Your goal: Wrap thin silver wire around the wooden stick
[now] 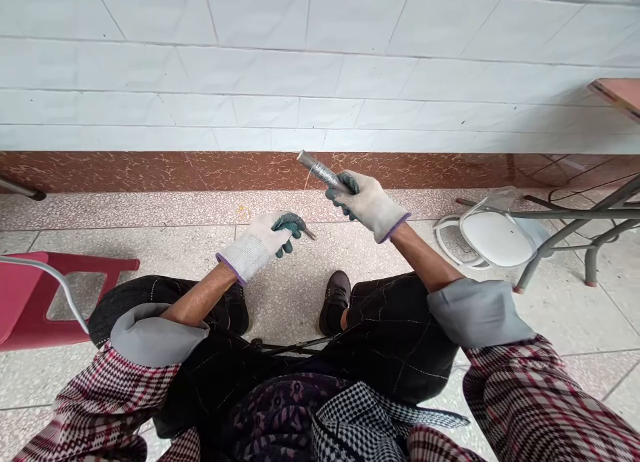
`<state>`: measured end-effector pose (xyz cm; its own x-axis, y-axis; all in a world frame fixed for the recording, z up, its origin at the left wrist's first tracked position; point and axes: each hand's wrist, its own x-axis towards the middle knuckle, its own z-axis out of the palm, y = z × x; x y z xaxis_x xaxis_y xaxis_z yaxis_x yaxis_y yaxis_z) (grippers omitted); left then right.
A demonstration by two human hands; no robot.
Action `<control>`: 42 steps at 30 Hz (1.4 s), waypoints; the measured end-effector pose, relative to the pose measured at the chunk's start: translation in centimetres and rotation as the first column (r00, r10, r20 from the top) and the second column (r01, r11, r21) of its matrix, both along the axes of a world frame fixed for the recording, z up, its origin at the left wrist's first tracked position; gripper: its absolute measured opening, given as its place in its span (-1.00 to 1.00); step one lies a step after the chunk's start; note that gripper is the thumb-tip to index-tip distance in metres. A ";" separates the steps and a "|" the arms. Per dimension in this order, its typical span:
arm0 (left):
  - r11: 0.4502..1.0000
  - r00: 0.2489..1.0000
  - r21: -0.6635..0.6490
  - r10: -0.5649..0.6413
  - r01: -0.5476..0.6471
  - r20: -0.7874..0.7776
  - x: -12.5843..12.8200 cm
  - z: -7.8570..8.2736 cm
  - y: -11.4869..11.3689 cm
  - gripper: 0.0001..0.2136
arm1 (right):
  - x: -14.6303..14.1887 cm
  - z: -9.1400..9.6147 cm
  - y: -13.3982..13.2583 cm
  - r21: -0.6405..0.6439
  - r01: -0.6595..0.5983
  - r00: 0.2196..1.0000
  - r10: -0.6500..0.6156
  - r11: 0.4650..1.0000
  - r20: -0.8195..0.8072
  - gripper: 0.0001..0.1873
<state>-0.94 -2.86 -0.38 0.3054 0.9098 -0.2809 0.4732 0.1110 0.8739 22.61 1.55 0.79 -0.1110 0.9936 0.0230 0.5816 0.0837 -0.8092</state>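
My right hand [367, 202], in a white work glove with green-coated fingers, is wrapped round a metal rod [320, 170]. Fine silvery wire is wound in close turns along its middle, and a short loose end hangs beside it. The rod tilts up to the left, in front of the wall. Lower and to the left, my left hand [267, 239], gloved the same way, is closed round a small tool. Only the tool's brownish metal tip [310, 235] sticks out past the fingers; its kind is hidden. The two hands are apart.
A red plastic stool [35, 295] stands at the left. To the right are a white round-seated item [497, 239], a metal-legged frame [565, 235] and a table corner [620, 95]. A tiled wall [280, 75] rises ahead. My shoes [336, 299] rest on the speckled floor.
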 end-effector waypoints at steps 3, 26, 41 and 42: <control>0.987 0.997 0.139 -0.076 0.080 -0.035 0.1 0.4 -1.0 -0.72 | 0.6 -0.7 1.0 0.125 0.011 0.919 -0.059 0.992 0.389 -0.86; 0.994 0.946 0.016 0.102 -0.113 0.308 2.0 2.6 0.8 -0.75 | -6.0 -4.1 -0.9 -0.271 -0.386 0.409 0.427 0.882 0.806 -0.62; 0.952 0.929 0.039 -0.287 0.304 -0.234 0.8 -3.8 -0.6 -0.87 | -0.8 1.2 -2.3 -0.316 -0.258 0.965 0.226 0.913 -0.134 -0.85; 0.953 0.930 0.024 -0.291 0.304 -0.224 0.6 -3.6 -0.6 -0.86 | -0.8 1.7 -3.0 -0.335 -0.309 0.949 0.268 0.890 -0.165 -0.83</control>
